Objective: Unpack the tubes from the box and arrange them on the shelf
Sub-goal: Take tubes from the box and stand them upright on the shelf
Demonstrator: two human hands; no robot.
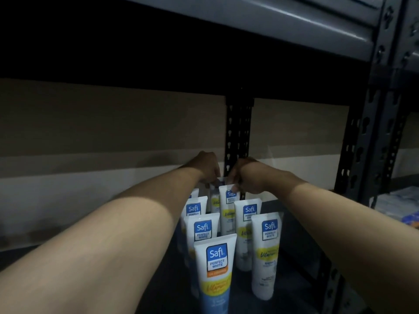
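Dark metal shelf (pixel 294 257), lit dimly, with a perforated rear upright post (pixel 238 132) taken here as the landmark.

Tubes: white "Safi Perfect White" tubes standing upright on the shelf in two rows running from the post toward the viewer. Left row, nearest the viewer first: front tube (pixel 214 273) with blue lower half and yellow band; second tube (pixel 203 232); third tube (pixel 195 207); a fourth (pixel 193 192) mostly hidden behind it. Right row: near tube (pixel 267 254); middle tube (pixel 247 225); far tube (pixel 227 209). One more tube (pixel 214 198) stands just in front of the post, between the rows, its label in shadow.

Left hand (pixel 207 166): reached out to the base of the post, fingers curled down onto the top of the rearmost tube; whether it truly grips it cannot be told, as the fingertips are in shadow.

Right hand (pixel 244 175): just right of the post's base, fingers (pixel 235 188) pinched on the top edge of the far tube of the right row.

Both forearms are bare and extend from the lower corners toward the post.

Other items: pale wall (pixel 113 132) behind the post; a blurred packaged item (pixel 399 205) on the shelf far right of the post, beyond a front upright (pixel 371 143). An upper shelf edge (pixel 272 26) runs overhead.
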